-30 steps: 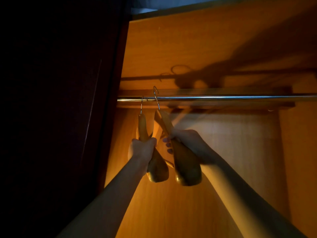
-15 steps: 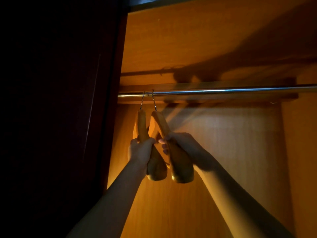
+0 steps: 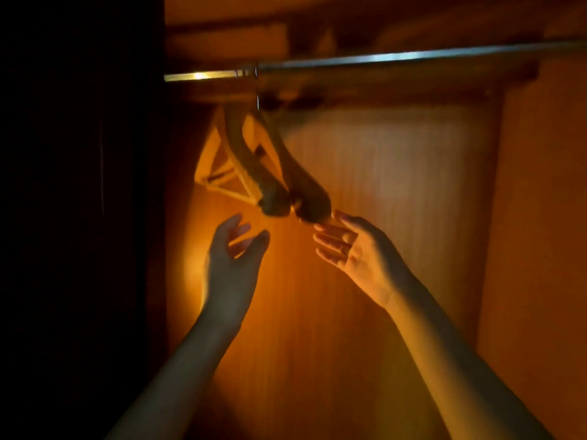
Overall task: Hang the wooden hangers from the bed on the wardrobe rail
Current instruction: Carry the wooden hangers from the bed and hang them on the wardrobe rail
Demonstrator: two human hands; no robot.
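Two wooden hangers hang side by side from the metal wardrobe rail [image 3: 397, 57] near its left end. The left hanger [image 3: 251, 166] and the right hanger [image 3: 301, 182] show their thick ends toward me. My left hand [image 3: 230, 262] is open just below the left hanger, fingers spread, touching nothing. My right hand [image 3: 359, 252] is open below the right hanger, its fingertips close to or brushing that hanger's lower end. The hooks are blurred where they meet the rail.
The wardrobe's orange wooden back panel [image 3: 397, 185] fills the view behind the hangers. A dark side wall or door [image 3: 79, 217] stands at the left. A side panel [image 3: 540, 217] closes the right. The rail runs bare to the right of the hangers.
Both hands have let go of the hangers and dropped below them with fingers spread. The hangers now hang on the rail by themselves. The view has shifted down.
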